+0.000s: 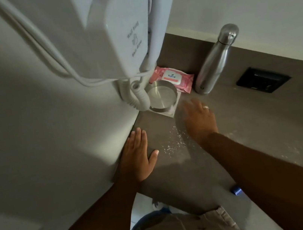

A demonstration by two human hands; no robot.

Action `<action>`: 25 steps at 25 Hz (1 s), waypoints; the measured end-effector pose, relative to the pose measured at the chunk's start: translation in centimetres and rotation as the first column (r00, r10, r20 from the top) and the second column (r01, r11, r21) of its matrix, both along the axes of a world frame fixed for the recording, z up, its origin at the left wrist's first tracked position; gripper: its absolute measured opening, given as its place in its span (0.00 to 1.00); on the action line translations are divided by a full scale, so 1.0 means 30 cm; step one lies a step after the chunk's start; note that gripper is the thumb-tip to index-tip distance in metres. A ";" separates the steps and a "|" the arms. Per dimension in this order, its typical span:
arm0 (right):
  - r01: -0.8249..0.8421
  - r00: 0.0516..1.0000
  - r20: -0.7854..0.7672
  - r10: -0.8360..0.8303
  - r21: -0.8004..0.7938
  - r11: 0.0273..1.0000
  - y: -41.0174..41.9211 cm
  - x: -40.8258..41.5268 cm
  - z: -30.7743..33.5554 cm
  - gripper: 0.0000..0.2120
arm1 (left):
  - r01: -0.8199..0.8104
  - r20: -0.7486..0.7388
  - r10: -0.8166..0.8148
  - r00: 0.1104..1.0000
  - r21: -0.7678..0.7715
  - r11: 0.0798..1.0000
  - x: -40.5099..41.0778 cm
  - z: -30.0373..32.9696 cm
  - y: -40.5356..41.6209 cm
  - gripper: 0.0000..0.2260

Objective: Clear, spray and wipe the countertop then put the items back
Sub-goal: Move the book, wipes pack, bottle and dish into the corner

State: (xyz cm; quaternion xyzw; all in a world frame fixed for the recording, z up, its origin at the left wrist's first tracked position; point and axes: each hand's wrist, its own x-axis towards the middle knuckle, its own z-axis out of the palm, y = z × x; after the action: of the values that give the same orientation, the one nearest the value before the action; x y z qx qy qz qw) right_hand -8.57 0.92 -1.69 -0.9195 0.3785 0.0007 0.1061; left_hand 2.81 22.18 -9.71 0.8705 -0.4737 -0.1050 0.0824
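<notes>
- Forearms reach in from the bottom edge over a brown worktop [246, 120], above a beige garment at the waist; a small blue object [236, 190] peeks out beside the right forearm, too hidden to identify.
- Nearest the body, the left hand [138, 154] lies flat where worktop meets the pale side wall, fingers straight and together, thumb out, holding nothing.
- White crumbs or powder [174, 141] speckle the surface between the two hands, with fainter specks trailing right.
- Further in, the right hand [199, 116], ring on one finger, reaches palm-down toward the corner; its fingers look straight and slightly apart, motion-blurred, gripping nothing.
- Just past those fingertips sits a round steel ashtray [161, 97] on a pale square mat [173, 111], close against the coiled cord [140, 96] of a wall-hung hair dryer [125, 40].
- Behind the ashtray lies a pink wipes pack [175, 78]; beside it stands a steel bottle [213, 62], upright near the back wall. A black socket panel [263, 79] is set into the surface further right.
- Clearing appears to be the step in hand, with all items on the surface and no spray or cloth in view.
- Doing it well likely means lifting ashtray and mat together or in turn, level, clear of the dangling cord, then pack and bottle, without dragging anything through the crumbs.
</notes>
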 end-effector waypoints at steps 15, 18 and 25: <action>0.919 0.360 0.006 -0.933 0.168 0.356 0.194 -0.595 -0.103 0.16 | 0.019 0.054 -0.021 0.998 0.038 0.999 -0.008 0.004 -0.014 0.36; 0.918 0.299 -0.033 -0.954 0.282 0.278 0.216 -0.631 -0.122 0.18 | 0.012 0.054 -0.013 0.998 0.022 1.000 -0.009 -0.009 -0.015 0.36; 0.748 0.469 0.097 -0.878 0.484 0.454 0.162 -0.414 -0.052 0.22 | 0.021 0.053 -0.022 0.998 0.036 0.999 -0.006 0.009 -0.024 0.37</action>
State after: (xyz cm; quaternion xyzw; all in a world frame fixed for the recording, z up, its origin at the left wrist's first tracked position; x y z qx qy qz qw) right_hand -20.98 5.78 -3.25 -0.5640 0.7455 -0.1341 0.3289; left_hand 2.62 21.45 -9.45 0.8692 -0.4831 -0.0912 0.0531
